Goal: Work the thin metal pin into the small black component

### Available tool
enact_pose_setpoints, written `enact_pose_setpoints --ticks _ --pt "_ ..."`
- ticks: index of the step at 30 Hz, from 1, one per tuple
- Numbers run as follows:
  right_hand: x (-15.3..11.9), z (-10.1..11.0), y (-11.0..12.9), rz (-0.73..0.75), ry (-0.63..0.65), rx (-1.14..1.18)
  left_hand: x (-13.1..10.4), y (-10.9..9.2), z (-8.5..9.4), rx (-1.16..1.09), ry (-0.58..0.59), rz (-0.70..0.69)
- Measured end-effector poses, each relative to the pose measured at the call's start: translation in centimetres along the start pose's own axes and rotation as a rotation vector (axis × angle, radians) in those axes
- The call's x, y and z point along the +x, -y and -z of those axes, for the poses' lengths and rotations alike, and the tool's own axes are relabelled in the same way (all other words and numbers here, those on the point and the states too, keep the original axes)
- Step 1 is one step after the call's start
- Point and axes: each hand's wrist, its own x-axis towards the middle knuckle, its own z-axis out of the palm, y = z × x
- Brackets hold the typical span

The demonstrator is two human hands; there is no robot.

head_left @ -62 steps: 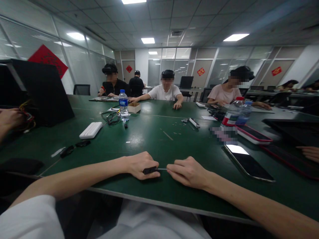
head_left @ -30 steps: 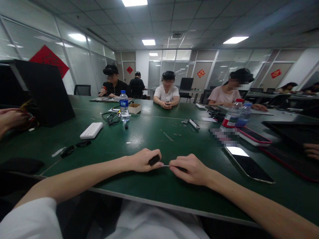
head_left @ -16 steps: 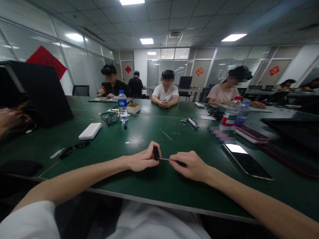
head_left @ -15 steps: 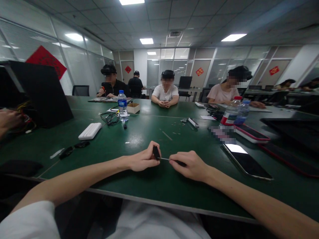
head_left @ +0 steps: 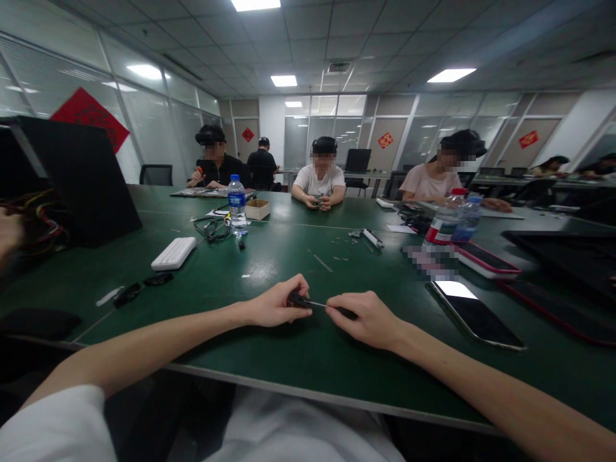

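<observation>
Between the thumb and fingers of my left hand (head_left: 278, 304) is a small black part (head_left: 299, 299). My right hand (head_left: 363, 316) is closed around the dark handle of a screwdriver (head_left: 317, 304). Its thin metal shaft points left, and the tip meets the black part. Both hands are just above the green table (head_left: 269, 350), near its front edge. What the far side of the black part looks like is hidden by my fingers.
On the right lie a phone (head_left: 476, 314), a red-edged phone (head_left: 486, 260) and bottles (head_left: 445, 218). To the left are a white power bank (head_left: 174, 253), black pieces (head_left: 128, 294), a cable (head_left: 212, 228), a bottle (head_left: 237, 205) and a black case (head_left: 96, 186). People sit across the table.
The black part in my left hand has turned from upright to nearly flat, in line with the screwdriver. Across the table, a person's hands have moved slightly apart around something small.
</observation>
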Motion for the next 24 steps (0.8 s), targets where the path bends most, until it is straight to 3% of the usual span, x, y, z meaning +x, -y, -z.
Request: enact_pose_setpoints --ticks 5,18,24 --pt "0.0 -0.1 -0.2 -0.021 0.036 -0.018 0.1 -0.2 0.1 0.234 -0.046 -0.078" --pt "0.1 -0.1 -0.4 -0.108 0.129 -0.072 0.3 -0.4 0.3 0.458 -0.088 -0.094" --pt "0.2 0.1 -0.2 -0.127 0.172 -0.103 0.4 0.6 0.4 0.643 -0.066 -0.146"
